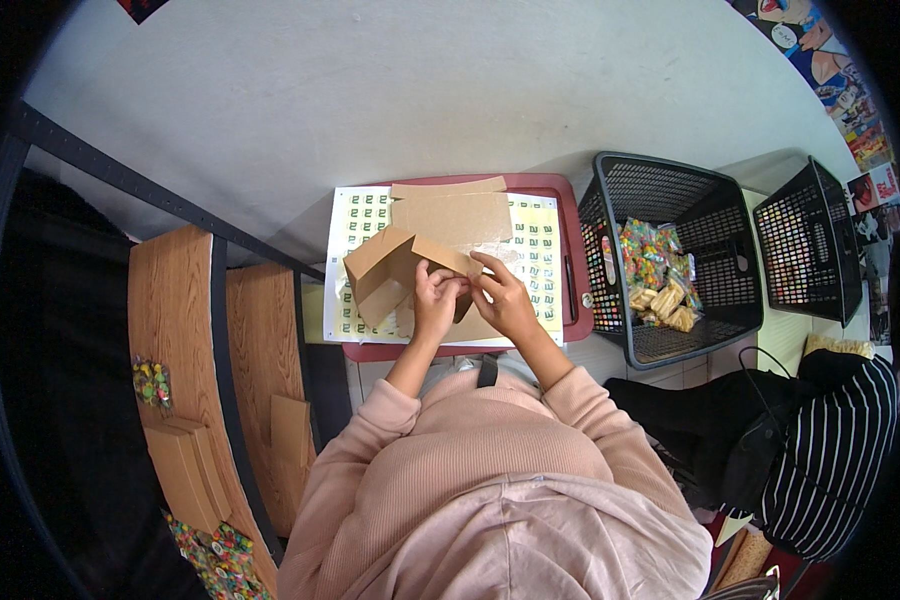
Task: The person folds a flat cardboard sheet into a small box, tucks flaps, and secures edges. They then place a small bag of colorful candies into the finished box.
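Observation:
A brown cardboard box (381, 272), partly folded up, rests on a sheet printed with rows of yellow labels (344, 300). Its wide lid panel (460, 217) lies back toward the wall. With bent fingers my left hand (436, 305) grips the edge of a raised side flap. My right hand (505, 300) pinches the same flap close to its right end, the fingertips of both hands almost meeting. The sheet lies on a dark red tray-like board (569, 240). My fingers and wrists hide part of the box's near side.
Right of the board, a black mesh basket (670, 172) holds bags of colourful sweets (652, 255) and pale yellow packets (667, 304); another black basket (810, 240) stands beyond. A wooden shelf (175, 300) at left bears flat cardboard boxes (185, 470). Dark clothing lies at lower right.

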